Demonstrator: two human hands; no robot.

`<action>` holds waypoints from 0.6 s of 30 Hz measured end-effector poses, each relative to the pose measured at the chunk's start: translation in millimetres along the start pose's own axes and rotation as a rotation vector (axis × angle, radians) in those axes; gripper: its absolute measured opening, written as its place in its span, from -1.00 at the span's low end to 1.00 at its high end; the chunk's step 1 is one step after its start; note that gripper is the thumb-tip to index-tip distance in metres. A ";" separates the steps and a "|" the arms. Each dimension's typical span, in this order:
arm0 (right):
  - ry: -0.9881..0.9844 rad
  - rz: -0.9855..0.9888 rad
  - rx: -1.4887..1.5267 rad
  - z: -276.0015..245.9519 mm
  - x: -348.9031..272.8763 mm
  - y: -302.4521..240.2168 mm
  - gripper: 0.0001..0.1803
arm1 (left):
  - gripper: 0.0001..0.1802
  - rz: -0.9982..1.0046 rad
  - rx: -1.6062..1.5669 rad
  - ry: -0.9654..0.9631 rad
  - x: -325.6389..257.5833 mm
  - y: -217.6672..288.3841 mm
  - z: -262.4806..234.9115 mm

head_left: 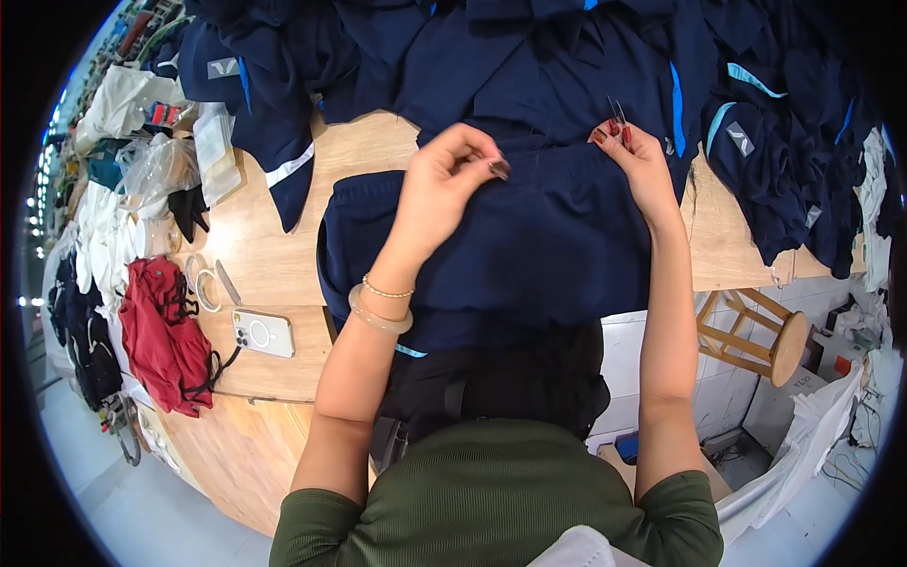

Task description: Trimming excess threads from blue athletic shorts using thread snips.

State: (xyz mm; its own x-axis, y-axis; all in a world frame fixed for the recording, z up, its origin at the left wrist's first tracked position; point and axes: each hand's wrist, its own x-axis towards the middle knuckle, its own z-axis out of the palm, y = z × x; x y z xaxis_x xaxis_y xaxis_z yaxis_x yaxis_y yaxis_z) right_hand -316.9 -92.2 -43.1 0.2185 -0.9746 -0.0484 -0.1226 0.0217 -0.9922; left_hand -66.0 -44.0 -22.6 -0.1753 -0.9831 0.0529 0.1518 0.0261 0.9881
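A navy garment with a gathered elastic waistband (529,241) lies over the table's near edge and hangs toward my lap. My left hand (444,180) is just above the left part of its waistband, thumb and fingertips pinched together. Whatever is in that pinch, if anything, is too small to make out. At the waistband's right end, my right hand (642,161) is closed around small thread snips (617,113) with thin metal blades pointing away from me. A few loose thread ends show on the dark cloth between the hands.
More navy garments (529,76) with light-blue trim are heaped along the far side. On the left are a phone (265,334), a tape roll (208,290), a red bag (165,335) and plastic bags (161,165). A wooden stool (786,348) stands at right below the table (260,255).
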 end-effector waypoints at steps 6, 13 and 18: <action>0.030 -0.017 -0.032 1.4 -0.9 0.5 -0.81 | -0.87 0.075 0.266 0.402 -8.7 5.0 -21.2; 0.039 -0.016 -0.030 2.3 -1.7 1.6 -0.81 | -0.87 0.263 0.608 0.558 -18.0 7.5 18.9; 0.022 -0.017 -0.025 1.2 0.8 2.7 -0.81 | -0.80 0.134 0.687 0.370 -20.2 -0.7 44.1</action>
State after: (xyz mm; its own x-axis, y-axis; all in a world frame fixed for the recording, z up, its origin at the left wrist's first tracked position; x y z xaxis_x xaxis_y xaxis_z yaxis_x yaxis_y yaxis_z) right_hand -316.0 -92.7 -46.0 0.1992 -0.9795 -0.0288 -0.1437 -0.0001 -0.9896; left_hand -105.5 -16.2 -18.0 0.1549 -0.9571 0.2450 -0.5066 0.1360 0.8514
